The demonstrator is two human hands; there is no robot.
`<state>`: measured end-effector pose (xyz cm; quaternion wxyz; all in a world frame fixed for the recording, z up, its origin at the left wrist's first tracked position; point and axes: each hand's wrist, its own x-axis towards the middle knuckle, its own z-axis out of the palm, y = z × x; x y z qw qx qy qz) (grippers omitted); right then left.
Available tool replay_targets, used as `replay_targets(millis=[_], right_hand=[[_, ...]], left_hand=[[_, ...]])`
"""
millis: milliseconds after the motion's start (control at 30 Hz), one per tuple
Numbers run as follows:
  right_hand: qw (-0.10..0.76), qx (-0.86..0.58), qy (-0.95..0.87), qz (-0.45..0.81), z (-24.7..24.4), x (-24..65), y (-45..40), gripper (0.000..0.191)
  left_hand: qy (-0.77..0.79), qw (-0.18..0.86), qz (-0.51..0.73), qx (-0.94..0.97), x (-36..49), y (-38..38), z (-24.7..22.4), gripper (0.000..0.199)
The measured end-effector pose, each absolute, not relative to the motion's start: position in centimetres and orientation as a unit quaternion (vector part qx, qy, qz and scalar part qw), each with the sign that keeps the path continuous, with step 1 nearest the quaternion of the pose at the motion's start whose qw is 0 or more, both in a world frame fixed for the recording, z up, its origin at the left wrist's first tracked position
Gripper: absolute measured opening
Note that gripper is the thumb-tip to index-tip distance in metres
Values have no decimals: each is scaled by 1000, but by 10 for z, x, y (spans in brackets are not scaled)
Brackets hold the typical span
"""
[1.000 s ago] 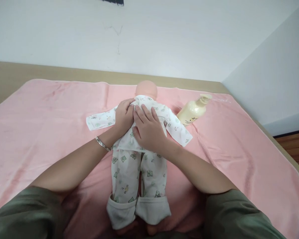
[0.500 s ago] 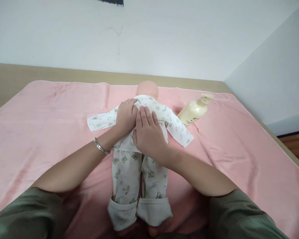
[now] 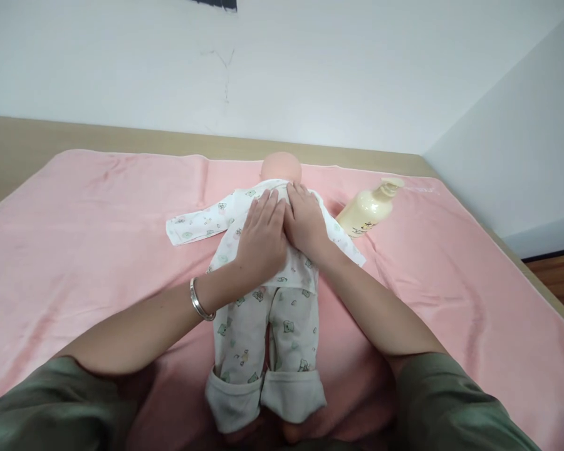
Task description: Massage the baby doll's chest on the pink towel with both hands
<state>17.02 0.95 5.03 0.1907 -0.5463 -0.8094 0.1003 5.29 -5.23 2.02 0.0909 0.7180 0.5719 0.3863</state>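
1. Doll [image 3: 297,270] lies mid-blanket, apparently face down, on the pink blanket [image 3: 108,244].
2. Left hand [image 3: 263,241] — fingers straight, slightly parted, gripping nothing — has slid down to mid-back.
3. Right hand [image 3: 308,220], fingers extended and close together, also gripping nothing, has moved up the back; the stroking seems to have switched sides.
4. Bottle [image 3: 367,212] sits just beside the doll.

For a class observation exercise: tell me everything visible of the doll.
The doll lies apparently face down on the pink blanket, its smooth, bare, plastic-looking head farthest from the person; no face shows. It wears a white, patterned, cloth-looking shirt and matching trousers with turned-up cuffs; the sleeves spread outward. The left hand and right hand lie on its back.
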Motion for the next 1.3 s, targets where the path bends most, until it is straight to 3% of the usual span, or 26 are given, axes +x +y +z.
replay_targets(millis=[133,300,533,800,1067,1300], right_hand=[[180,-530,-828,31,47,164,-28,59],[162,-474,-866,8,47,161,-49,58],[167,-545,-812,125,52,176,24,66],[146,-504,-851,0,51,161,-42,60],[170,-528,-826,102,50,178,22,63],[156,-514,-844,8,53,170,-20,58]], left_hand=[[619,151,404,657,36,-30,23,55],[630,150,432,627,13,-1,23,37],[590,74,382,707,38,-34,18,55],[637,164,382,649,15,-4,26,56],[605,97,317,724,41,-42,34,57],[666,177,297,661,22,-12,41,65]])
